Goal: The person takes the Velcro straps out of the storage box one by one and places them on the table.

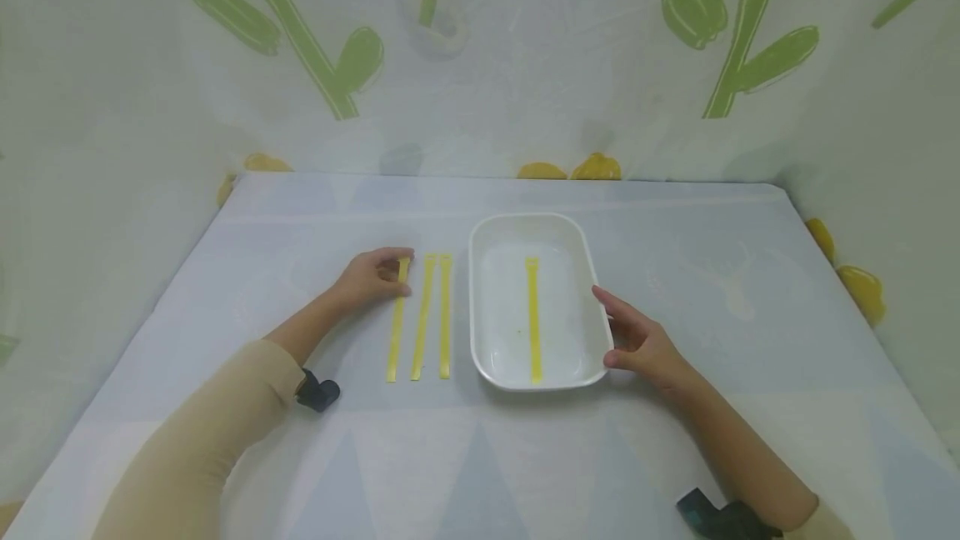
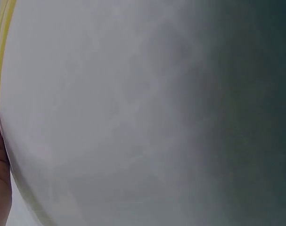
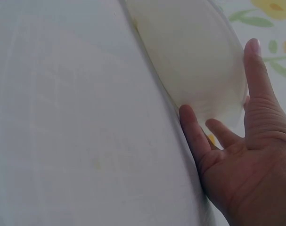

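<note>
Three yellow strips, each widening to a small slotted-looking head at the far end, lie side by side left of a white tray (image 1: 501,365). My left hand (image 1: 372,276) is at the head of the leftmost yellow strip (image 1: 395,340), its forefinger and thumb apart on either side of that end. The middle strip (image 1: 422,323) and the right strip (image 1: 446,319) lie just beyond the fingertips. Inside the tray lies another yellow strip (image 1: 534,323), lengthwise. My right hand (image 1: 645,348) touches the tray's right rim, fingers spread; in the right wrist view the fingers (image 3: 194,132) rest along the tray's side.
A pale cloth with faint triangles covers the table (image 1: 720,273). Behind and at both sides hang white curtains (image 1: 555,48) printed with green stems and yellow shapes. Black devices sit on the left wrist (image 1: 317,392) and the right wrist (image 1: 723,517).
</note>
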Demonstrator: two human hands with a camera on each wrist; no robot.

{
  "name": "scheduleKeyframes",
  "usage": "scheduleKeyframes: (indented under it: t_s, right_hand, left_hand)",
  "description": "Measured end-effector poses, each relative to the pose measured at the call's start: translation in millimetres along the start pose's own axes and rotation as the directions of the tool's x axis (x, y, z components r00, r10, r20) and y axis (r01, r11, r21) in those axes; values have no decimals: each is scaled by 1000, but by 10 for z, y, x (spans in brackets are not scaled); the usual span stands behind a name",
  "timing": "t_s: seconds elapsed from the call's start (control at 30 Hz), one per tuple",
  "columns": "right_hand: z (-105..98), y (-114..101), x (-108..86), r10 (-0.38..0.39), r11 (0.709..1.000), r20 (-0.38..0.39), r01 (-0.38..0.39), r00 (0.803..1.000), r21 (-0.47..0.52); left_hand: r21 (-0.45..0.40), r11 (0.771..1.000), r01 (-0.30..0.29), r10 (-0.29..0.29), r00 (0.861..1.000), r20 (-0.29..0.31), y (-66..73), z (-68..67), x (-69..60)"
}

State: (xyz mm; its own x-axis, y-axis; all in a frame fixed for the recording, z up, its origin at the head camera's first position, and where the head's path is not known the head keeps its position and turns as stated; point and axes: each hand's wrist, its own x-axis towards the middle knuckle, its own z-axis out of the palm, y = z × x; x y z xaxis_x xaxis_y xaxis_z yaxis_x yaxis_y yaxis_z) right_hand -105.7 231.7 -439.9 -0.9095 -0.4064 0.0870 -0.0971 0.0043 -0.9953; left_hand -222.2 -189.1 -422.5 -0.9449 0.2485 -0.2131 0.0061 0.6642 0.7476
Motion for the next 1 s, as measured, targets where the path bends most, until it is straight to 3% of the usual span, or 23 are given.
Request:
scheduleKeyframes:
  t_s: [0.2,0.33,0.63,1.0]
  right_hand:
    - [-2,-8,8,8,1000,-4,-8,1000,-16]
    - [-2,-14,12,33,998,-18,-34,999,-47]
    - [-11,-5,7,32,998,-15,-33,999,-51]
    - [-15,4,-5,12,1000,4,-12,1000,-15]
  left_hand:
    - [127,987,-95,104,993,-62,-18,8,-1]
    - [174,977,-124,137,988,-67,-31,3,-3]
    - [200,978,-53,62,997,-38,33,40,57]
    - [208,978,-33,40,999,-27,84,51,80]
